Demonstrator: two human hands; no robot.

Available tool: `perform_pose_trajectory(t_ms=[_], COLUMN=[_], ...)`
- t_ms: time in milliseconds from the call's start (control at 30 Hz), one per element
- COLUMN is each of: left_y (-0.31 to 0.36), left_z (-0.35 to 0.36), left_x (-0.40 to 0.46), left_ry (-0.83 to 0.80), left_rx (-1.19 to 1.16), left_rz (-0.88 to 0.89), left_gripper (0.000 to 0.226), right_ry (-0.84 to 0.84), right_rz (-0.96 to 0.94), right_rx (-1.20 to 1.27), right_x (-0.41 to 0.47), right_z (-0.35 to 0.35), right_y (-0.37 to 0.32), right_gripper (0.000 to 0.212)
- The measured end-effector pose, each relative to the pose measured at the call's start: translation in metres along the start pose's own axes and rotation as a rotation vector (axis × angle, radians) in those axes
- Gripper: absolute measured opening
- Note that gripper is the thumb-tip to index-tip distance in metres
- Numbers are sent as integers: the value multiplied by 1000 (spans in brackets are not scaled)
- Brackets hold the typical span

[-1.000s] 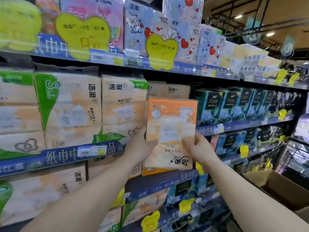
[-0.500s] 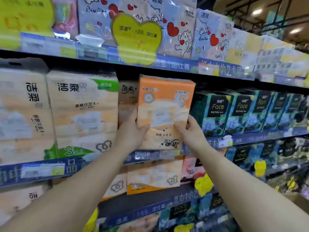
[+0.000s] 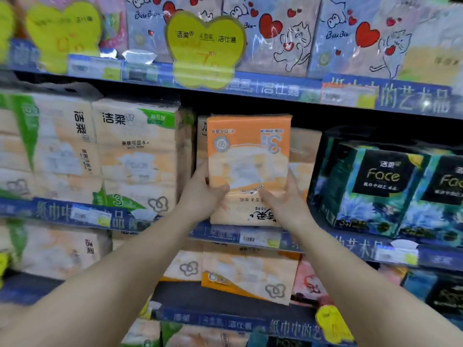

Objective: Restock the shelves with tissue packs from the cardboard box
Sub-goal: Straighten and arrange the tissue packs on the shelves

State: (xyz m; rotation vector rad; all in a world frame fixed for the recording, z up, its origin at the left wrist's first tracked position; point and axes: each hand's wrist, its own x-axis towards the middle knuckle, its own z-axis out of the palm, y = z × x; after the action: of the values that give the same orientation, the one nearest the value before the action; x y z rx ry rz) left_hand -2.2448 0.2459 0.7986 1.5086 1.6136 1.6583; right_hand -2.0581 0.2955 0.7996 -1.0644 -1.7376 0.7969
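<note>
Mid-frame, left hand (image 3: 204,194) and right hand (image 3: 285,199) clasp the upside-down orange tissue pack (image 3: 248,169) by its sides, steering it squarely into the shelf (image 3: 313,240) gap.

Both arms outstretched; left hand (image 3: 203,196) and right hand (image 3: 285,200) gripping, thumbs forward.

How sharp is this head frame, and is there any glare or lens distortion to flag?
Head view: motion blur is moderate throughout, and the print on the orange tissue pack is barely legible; the wide-angle lens bows the shelf rail; glare streaks the heart-print packs; the left hand and right hand are evenly lit.
</note>
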Motion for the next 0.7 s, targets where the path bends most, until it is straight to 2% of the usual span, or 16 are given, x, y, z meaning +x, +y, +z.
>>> perform_pose_trajectory(t_ms=[100, 167, 267, 333, 367, 400, 467, 600, 700], left_y=[4, 7, 16, 23, 27, 32, 45, 65, 54], left_z=[24, 37, 39, 31, 26, 20, 7, -14, -24], left_x=[-6, -5, 0, 3, 5, 8, 18, 43, 41], left_ry=[99, 195, 291, 298, 301, 302, 280, 177, 176], left_rx=[-141, -89, 89, 351, 527, 673, 793, 742, 743], left_rz=[-71, -41, 47, 84, 124, 180, 258, 227, 200], left_gripper=[65, 75, 111, 131, 133, 133, 131, 132, 106], right_ry=[13, -11, -40, -37, -33, -31, -41, -106, -65], right_rz=[-81, -128, -123, -109, -106, -106, -109, -171, -246], right_rx=[-141, -260, -368, -363, -362, -368, -397, -541, -532], right_x=[8, 12, 15, 15, 17, 18, 22, 30, 32], right_z=[-23, -35, -40, -39, -39, -40, -41, -39, -35], right_y=[-9, -17, -20, -18, -16, -16, -19, -31, -37], right_gripper=[72, 73, 73, 73, 73, 72, 72, 71, 64])
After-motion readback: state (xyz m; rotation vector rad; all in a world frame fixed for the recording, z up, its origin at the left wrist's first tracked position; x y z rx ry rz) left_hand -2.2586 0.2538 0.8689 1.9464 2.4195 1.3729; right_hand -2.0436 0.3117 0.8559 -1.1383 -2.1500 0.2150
